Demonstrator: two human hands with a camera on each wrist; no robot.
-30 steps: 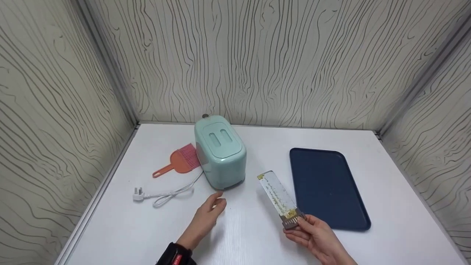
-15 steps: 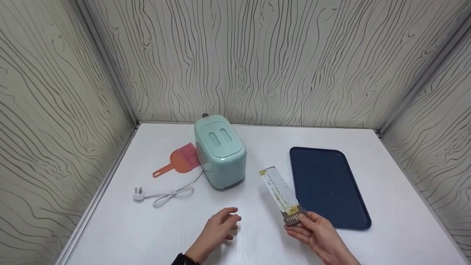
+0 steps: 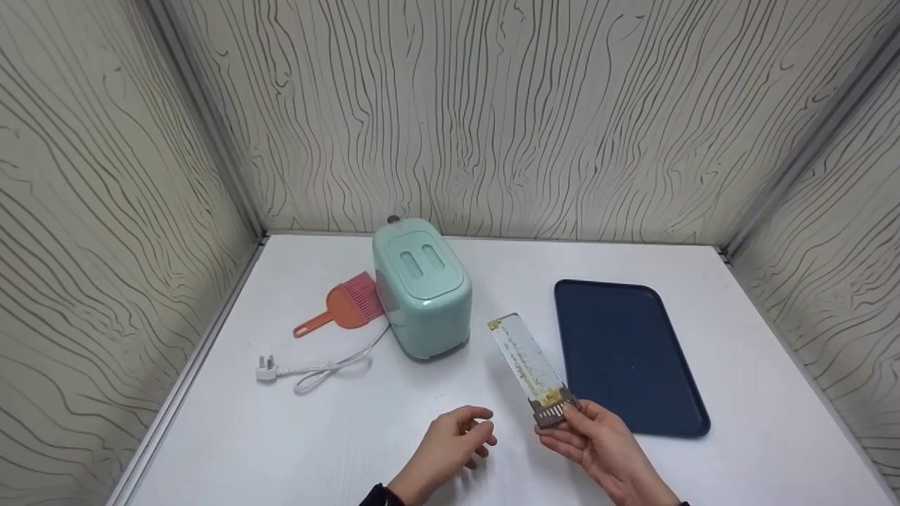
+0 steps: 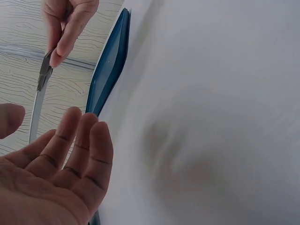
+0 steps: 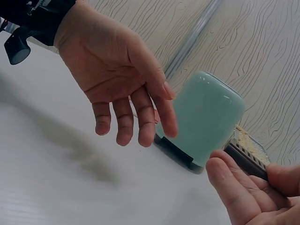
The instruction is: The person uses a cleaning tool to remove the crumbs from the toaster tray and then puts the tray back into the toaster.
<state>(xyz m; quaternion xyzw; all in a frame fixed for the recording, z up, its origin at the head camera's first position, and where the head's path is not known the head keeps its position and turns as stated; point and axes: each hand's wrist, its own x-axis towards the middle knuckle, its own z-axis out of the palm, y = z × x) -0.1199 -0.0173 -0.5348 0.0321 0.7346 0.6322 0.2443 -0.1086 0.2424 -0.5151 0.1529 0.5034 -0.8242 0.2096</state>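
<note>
A long, flat crumb tray [image 3: 524, 358] with a brown slotted end is in my right hand [image 3: 601, 446], which pinches that end between thumb and fingers. Yellowish crumbs lie along its pale surface and gather at both ends. It is held up over the table and slants toward the far left. My left hand [image 3: 450, 443] hovers to the left of it, fingers loosely bent and holding nothing; the left wrist view shows its bare palm [image 4: 42, 192]. Beyond both hands stands a mint-green toaster [image 3: 429, 302] with a lid on top.
On the right lies a dark blue tray [image 3: 626, 358], partly behind my right hand. An orange-handled tool with pink bristles [image 3: 344, 306] rests against the toaster's left side. The toaster's white cord and plug [image 3: 267, 369] lie at the left. Patterned panels [image 3: 450, 119] enclose the table.
My left hand has moved right and nearer to me, away from the toaster's front and closer to the right hand. The right hand keeps its grip on the crumb tray, shifting only slightly.
</note>
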